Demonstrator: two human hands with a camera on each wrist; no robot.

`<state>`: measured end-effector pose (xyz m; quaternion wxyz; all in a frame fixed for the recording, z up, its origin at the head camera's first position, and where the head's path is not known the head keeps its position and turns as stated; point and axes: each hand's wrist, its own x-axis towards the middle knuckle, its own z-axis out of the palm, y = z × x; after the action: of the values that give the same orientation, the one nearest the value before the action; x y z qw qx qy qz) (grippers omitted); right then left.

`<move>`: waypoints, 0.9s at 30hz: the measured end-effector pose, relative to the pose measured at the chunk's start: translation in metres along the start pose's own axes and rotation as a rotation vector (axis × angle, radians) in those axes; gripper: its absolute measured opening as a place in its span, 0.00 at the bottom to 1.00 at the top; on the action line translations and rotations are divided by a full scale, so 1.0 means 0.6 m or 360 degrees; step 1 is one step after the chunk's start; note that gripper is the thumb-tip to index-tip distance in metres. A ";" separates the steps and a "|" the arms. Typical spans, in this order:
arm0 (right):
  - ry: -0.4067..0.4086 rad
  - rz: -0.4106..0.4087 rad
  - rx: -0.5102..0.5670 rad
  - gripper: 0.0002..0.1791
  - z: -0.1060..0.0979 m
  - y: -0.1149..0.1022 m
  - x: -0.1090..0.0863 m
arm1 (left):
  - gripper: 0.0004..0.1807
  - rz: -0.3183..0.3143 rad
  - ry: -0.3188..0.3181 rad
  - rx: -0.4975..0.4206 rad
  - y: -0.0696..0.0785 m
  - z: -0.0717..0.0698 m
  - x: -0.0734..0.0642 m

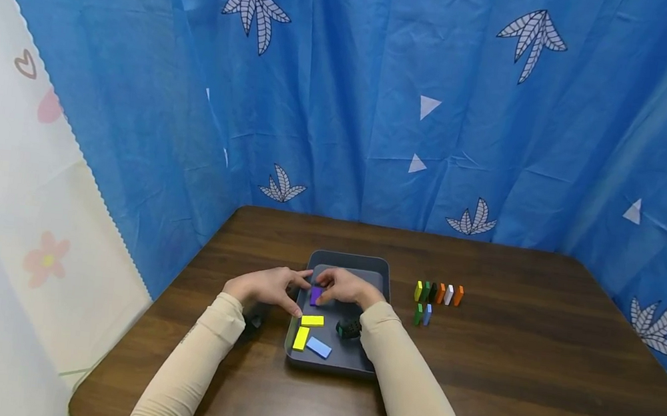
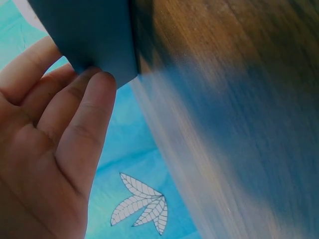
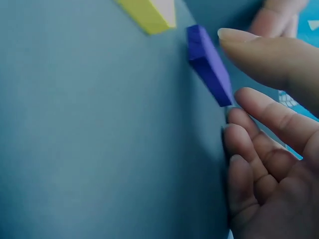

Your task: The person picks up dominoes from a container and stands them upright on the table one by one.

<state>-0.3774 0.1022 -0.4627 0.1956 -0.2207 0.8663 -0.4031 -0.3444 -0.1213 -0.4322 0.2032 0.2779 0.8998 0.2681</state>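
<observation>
In the head view, my left hand (image 1: 268,287) is at the left wall of a dark grey tray (image 1: 349,261). The left wrist view shows several fingers (image 2: 102,94) against the tray's outer side, with one digit over its rim, so that hand grips the wall. My right hand (image 1: 345,285) is inside the tray, beside a purple block (image 1: 315,296). Seen from the right wrist, thumb and index finger stand apart, fingertips (image 3: 229,36) close by the purple block (image 3: 209,64). Nearer the front lie two yellow blocks (image 1: 312,320) and a light blue block (image 1: 318,348).
Right of the tray, several small blocks stand upright in a back row (image 1: 441,293), with a green block (image 1: 418,314) and a light blue block (image 1: 428,314) before it. The wooden table (image 1: 512,359) backs onto a blue curtain (image 1: 344,102). My right wrist carries a black device (image 1: 348,330).
</observation>
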 end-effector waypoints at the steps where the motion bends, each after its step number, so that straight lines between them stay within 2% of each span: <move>1: 0.0000 0.0005 -0.0012 0.28 0.002 -0.001 0.000 | 0.38 -0.0003 0.0000 -0.0002 -0.001 0.000 0.000; 5: 0.0014 0.0027 -0.0054 0.28 0.008 -0.005 0.000 | 0.38 -0.0002 -0.0002 -0.0034 -0.001 0.000 -0.001; 13: 0.0046 0.0027 -0.0249 0.28 0.015 -0.013 0.003 | 0.38 -0.0001 -0.0008 -0.0061 0.002 -0.001 -0.002; 18: 0.0064 0.0037 -0.0266 0.22 0.014 -0.014 0.002 | 0.37 -0.0019 -0.0002 -0.0082 0.000 0.001 0.001; 22: 0.0071 0.0038 -0.0275 0.21 0.011 -0.015 -0.001 | 0.37 -0.0019 -0.0001 -0.0087 0.001 0.001 0.002; 27: 0.0085 0.0022 -0.0144 0.20 0.000 -0.013 -0.005 | 0.37 0.0013 -0.0009 -0.0014 0.004 -0.002 0.001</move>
<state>-0.3732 0.0991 -0.4562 0.1649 -0.2126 0.8901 -0.3679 -0.3443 -0.1198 -0.4299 0.2060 0.2816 0.8967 0.2722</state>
